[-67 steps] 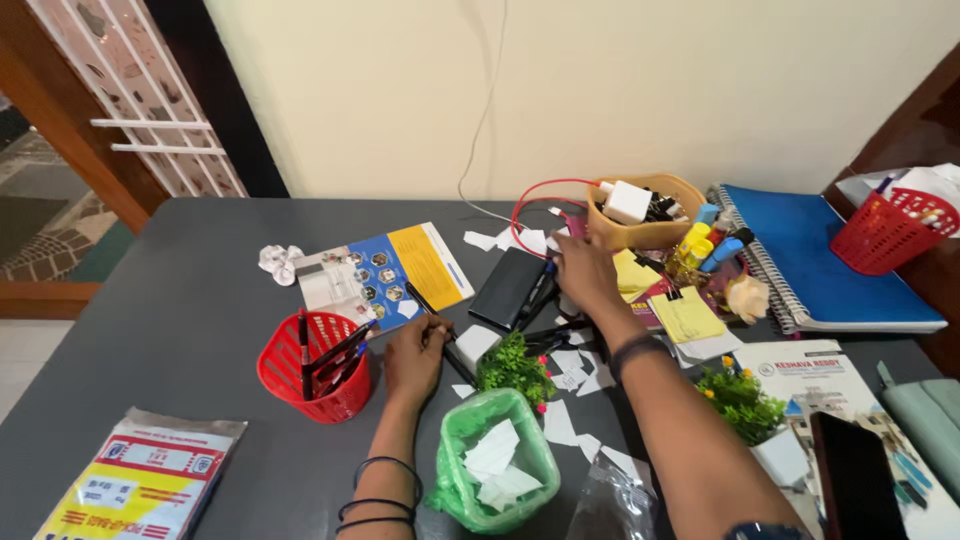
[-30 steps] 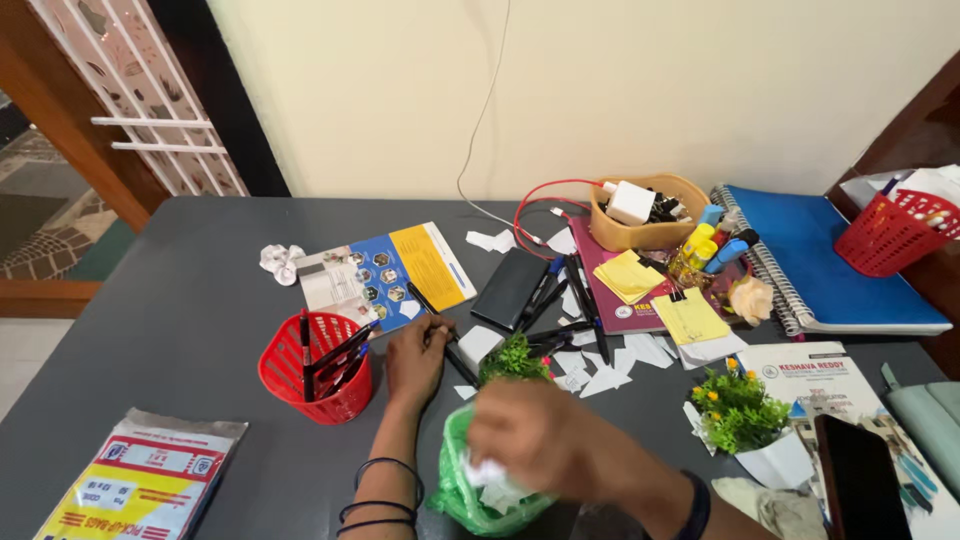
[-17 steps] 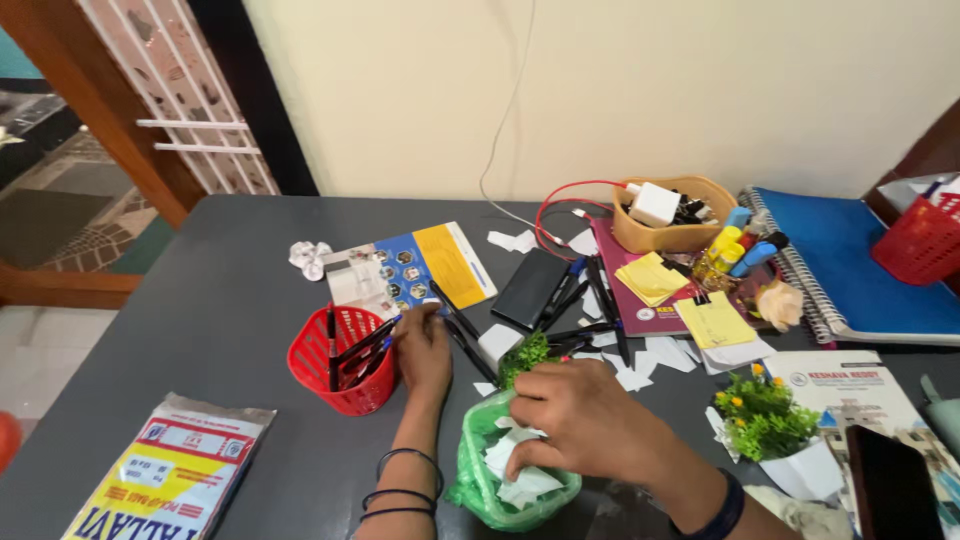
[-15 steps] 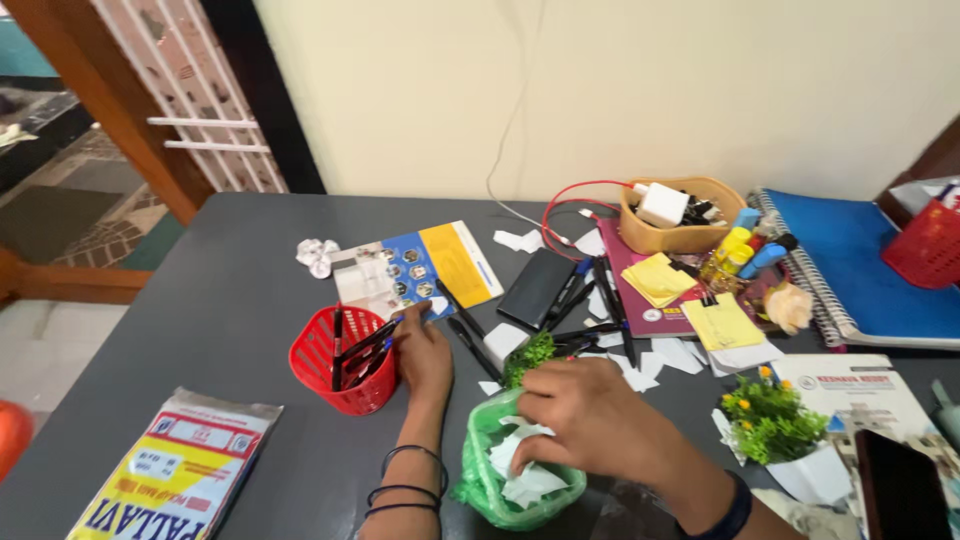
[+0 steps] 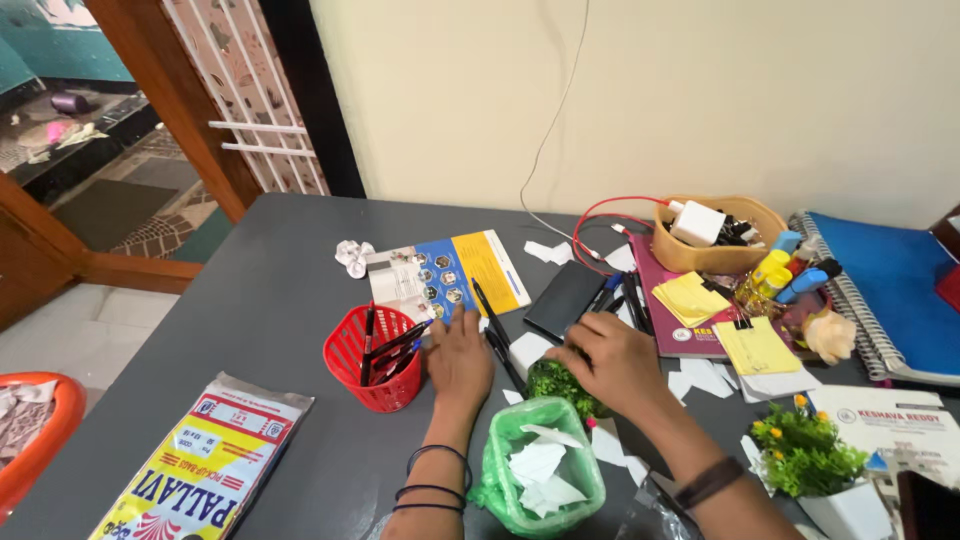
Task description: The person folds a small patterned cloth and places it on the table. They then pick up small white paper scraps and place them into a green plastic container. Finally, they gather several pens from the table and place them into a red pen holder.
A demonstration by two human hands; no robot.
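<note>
My left hand (image 5: 460,358) lies flat on the grey table (image 5: 250,300), fingers apart, just right of a red mesh basket (image 5: 372,360) of pens. Its fingertips are close to the pen ends that stick out, and a black pen (image 5: 497,325) lies along its right side. My right hand (image 5: 612,362) is knuckles up over a small green plant (image 5: 555,382), fingers curled down towards white paper scraps (image 5: 700,378) and pens. Whether it grips anything is hidden. In front of both hands stands a green bag-lined cup (image 5: 500,490) with scraps inside.
A blue and yellow brochure (image 5: 450,272), a black power bank (image 5: 565,298), a tan bowl (image 5: 715,240) with a charger, yellow sticky notes (image 5: 690,298), a blue notebook (image 5: 900,290), a second plant (image 5: 805,455), a plastic packet (image 5: 195,470), crumpled paper (image 5: 352,255).
My right hand has come out of the green cup and moved up to the plant and scraps. My left hand stayed by the red basket. The view swung left.
</note>
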